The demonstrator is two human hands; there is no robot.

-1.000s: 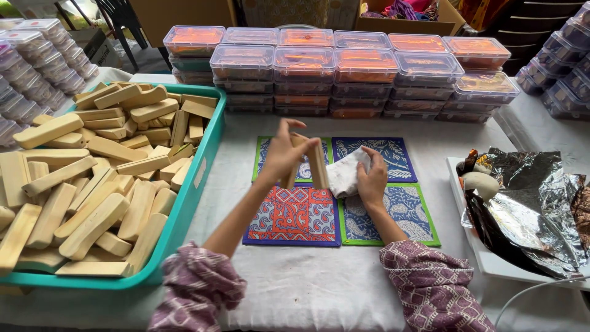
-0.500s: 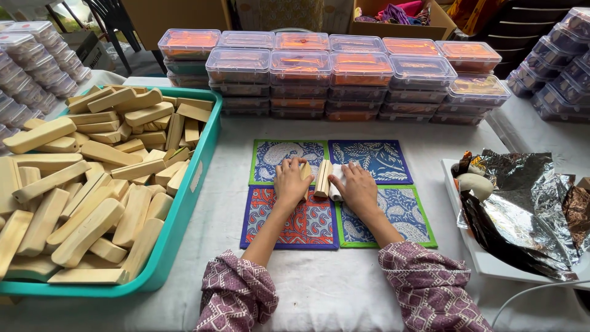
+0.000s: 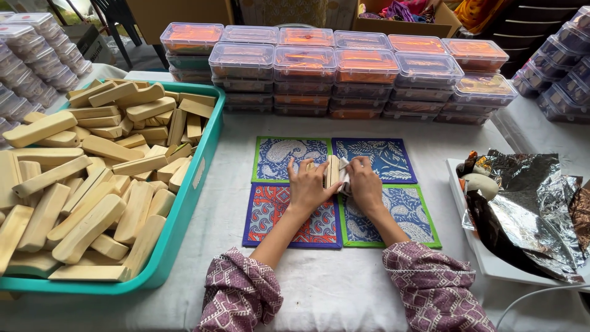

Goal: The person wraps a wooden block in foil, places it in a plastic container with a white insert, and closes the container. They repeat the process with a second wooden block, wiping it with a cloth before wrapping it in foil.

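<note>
The left hand (image 3: 307, 186) presses a pale wooden block (image 3: 332, 171) flat onto the four patterned mats (image 3: 289, 216) in the middle of the desk (image 3: 332, 295), its grip closed on the block's left edge, seemingly to steady it while the right hand (image 3: 364, 184), fingers closed on a small white cloth (image 3: 344, 178), bears against the other side. The mats probably cushion the work. The hands hide most of the block and cloth, and the teal tray (image 3: 184, 227) of blocks is cut off at left.

The white cloth (image 3: 345, 182) is mostly hidden under the right hand (image 3: 364, 184) (fingers curled over it).
</note>
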